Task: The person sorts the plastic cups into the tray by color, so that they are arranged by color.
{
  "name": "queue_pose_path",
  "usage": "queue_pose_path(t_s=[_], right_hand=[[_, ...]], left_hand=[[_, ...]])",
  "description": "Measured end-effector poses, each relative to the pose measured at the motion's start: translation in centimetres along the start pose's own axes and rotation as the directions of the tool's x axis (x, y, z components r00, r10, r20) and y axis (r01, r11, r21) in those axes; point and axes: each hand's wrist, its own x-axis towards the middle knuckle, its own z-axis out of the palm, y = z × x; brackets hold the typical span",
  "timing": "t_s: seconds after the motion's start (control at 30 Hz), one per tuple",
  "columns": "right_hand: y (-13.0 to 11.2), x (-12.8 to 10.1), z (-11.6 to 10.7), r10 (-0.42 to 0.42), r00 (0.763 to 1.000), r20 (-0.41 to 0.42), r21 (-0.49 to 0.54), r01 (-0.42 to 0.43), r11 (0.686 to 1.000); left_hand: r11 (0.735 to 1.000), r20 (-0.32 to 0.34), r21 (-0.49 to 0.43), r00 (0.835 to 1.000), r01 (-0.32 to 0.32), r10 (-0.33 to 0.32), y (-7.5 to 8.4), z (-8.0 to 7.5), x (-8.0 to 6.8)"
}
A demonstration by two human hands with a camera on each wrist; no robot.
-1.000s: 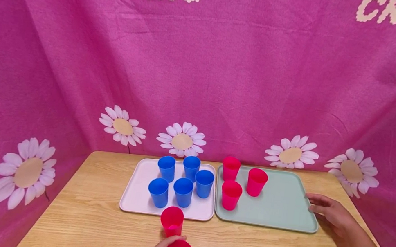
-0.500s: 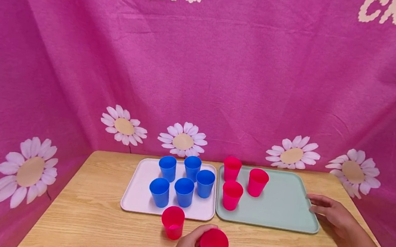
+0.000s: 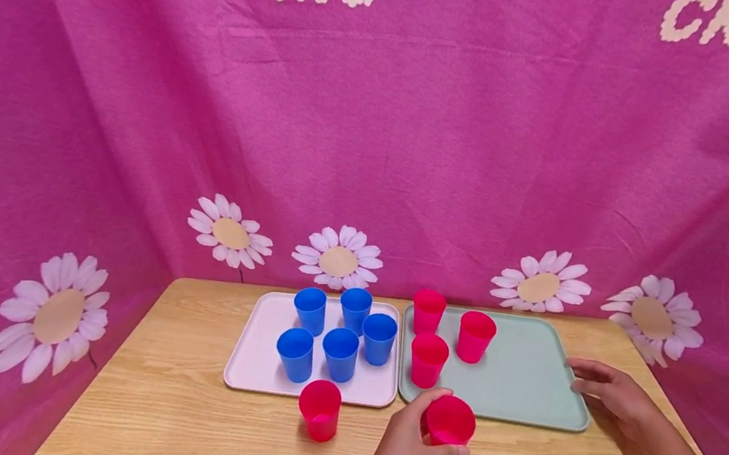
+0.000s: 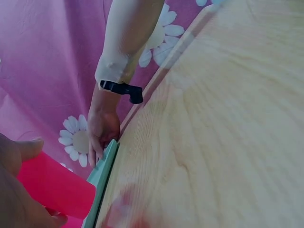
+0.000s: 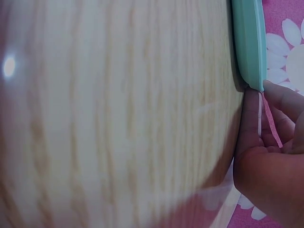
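Left hand: left hand (image 3: 405, 453) low at the near table edge, fingers and thumb curled round a red cup (image 3: 450, 422), pinching its wall just under the rim. In the left wrist view the thumb (image 4: 23, 148) lies along the cup's side (image 4: 52, 185).
Held cup: upright or nearly so, mouth up, at the near rim of the green tray (image 3: 523, 383). Whether its base rests on the table or is lifted, cannot tell.
Right hand: right hand (image 3: 611, 390) lies flat on the table, fingers relaxed and fairly straight, fingertips at the right rim of the green tray. The right wrist view shows a fingertip (image 5: 273, 92) touching the rim (image 5: 249, 42). It holds nothing.
Left of the grip: a second red cup (image 3: 319, 409) stands alone on the table (image 3: 177, 417), well apart from the held one, just in front of the pink tray (image 3: 254, 350).
Beyond the grip: three red cups on the green tray, the nearest (image 3: 428, 359) just past the held cup, two more (image 3: 428, 311) (image 3: 476, 336) farther back.
Beyond and left: five blue cups (image 3: 340, 352) clustered upright on the pink tray, which touches the green tray side by side.
Wrist: a black strap (image 4: 122, 89) below a pale sleeve (image 4: 128, 38) on the right arm.
Backdrop: pink cloth (image 3: 374, 145) with white daisies and white lettering, on three sides of the table.
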Motion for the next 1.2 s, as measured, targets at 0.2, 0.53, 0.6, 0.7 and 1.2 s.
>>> queue_pose_path(t_s=[0.2,0.53,0.6,0.7,1.2], right_hand=[[-0.1,-0.1,0.1,0.008,1.000,-0.006,-0.020,-0.008,1.000],[0.0,-0.1,0.2,-0.003,1.000,0.003,-0.001,0.003,1.000],[0.1,-0.1,0.1,-0.003,1.000,0.000,-0.002,0.003,1.000],[0.1,-0.1,0.0,0.001,1.000,0.001,-0.006,-0.001,1.000],[0.3,0.0,0.0,-0.019,1.000,0.023,0.026,0.019,0.999]], left_hand=[[0.994,-0.033,0.054,0.994,-0.099,0.101,0.1,2.0,1.8],[0.975,-0.108,0.150,0.977,-0.167,0.184,0.7,4.2,5.3],[0.973,-0.122,0.163,0.976,-0.161,0.181,0.7,4.6,6.0],[0.973,-0.141,0.171,0.973,-0.158,0.183,0.7,5.1,6.8],[0.958,-0.214,0.246,0.956,-0.146,0.201,0.3,6.4,9.1]])
